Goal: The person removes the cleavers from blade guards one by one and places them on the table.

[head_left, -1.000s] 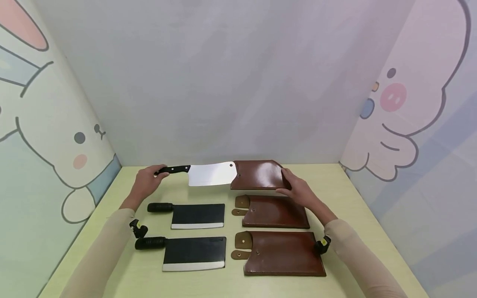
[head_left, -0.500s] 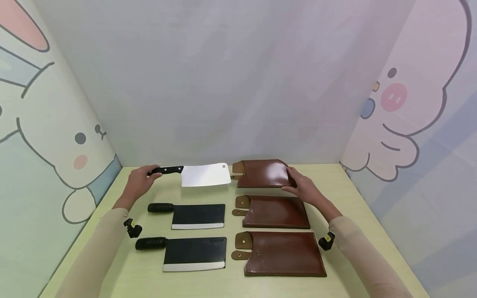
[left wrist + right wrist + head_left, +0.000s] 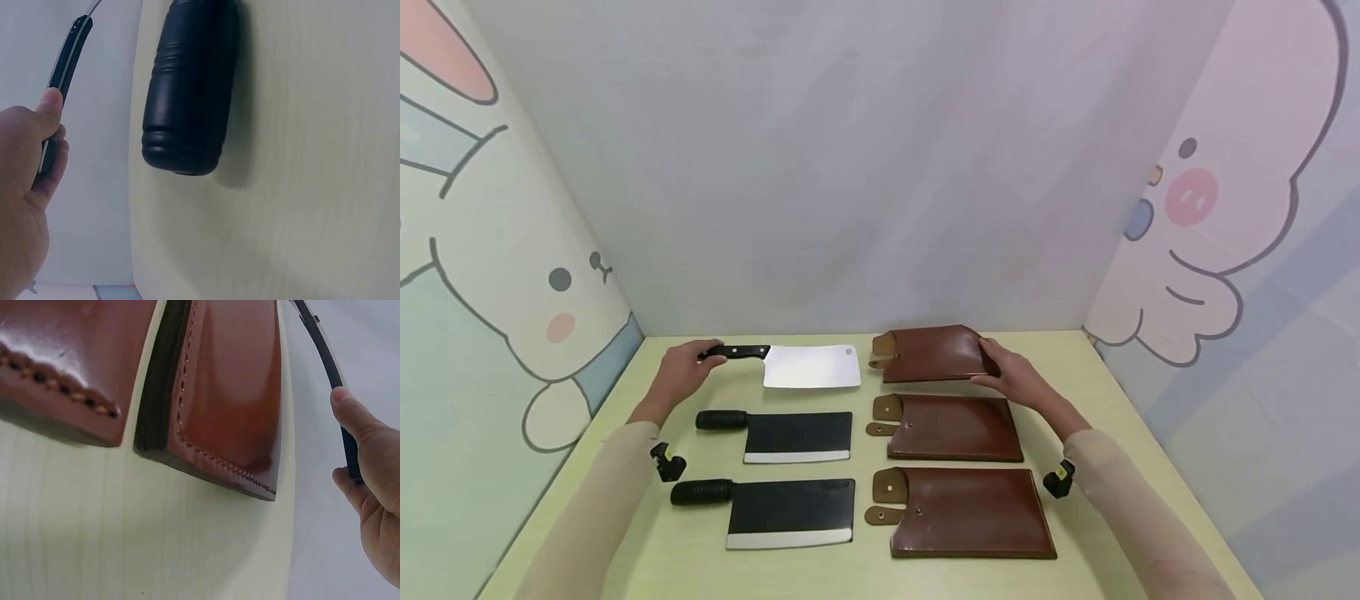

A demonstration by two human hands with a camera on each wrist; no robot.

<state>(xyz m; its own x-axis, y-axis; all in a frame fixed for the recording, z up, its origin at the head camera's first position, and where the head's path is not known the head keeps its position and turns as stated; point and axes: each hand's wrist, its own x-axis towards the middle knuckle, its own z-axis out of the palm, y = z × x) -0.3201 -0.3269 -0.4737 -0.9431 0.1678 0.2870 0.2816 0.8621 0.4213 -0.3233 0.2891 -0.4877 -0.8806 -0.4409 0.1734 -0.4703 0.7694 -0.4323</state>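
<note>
My left hand (image 3: 683, 371) grips the black riveted handle (image 3: 745, 352) of a cleaver with a bright silver blade (image 3: 812, 367), at the back of the table. In the left wrist view the thumb lies along that handle (image 3: 70, 56). My right hand (image 3: 1017, 379) pinches the closed right end of a brown leather knife sheath (image 3: 936, 354), its tan flap and strap pointing left toward the blade. A narrow gap separates blade tip and sheath. Seen edge-on in the right wrist view, the sheath (image 3: 331, 365) sits between thumb and fingers, raised off the table.
Two dark-bladed cleavers, a middle one (image 3: 799, 435) and a front one (image 3: 792, 512), lie handles left on the pale wooden table (image 3: 640, 550). Right of them lie two more brown sheaths, a middle one (image 3: 958, 427) and a larger front one (image 3: 977, 512). A grey wall (image 3: 865, 208) stands behind.
The silver cleaver has moved left, out from over the sheath's mouth, and then lower toward the table. The sheath has shifted slightly right and dipped, uncovering its flap and strap.
</note>
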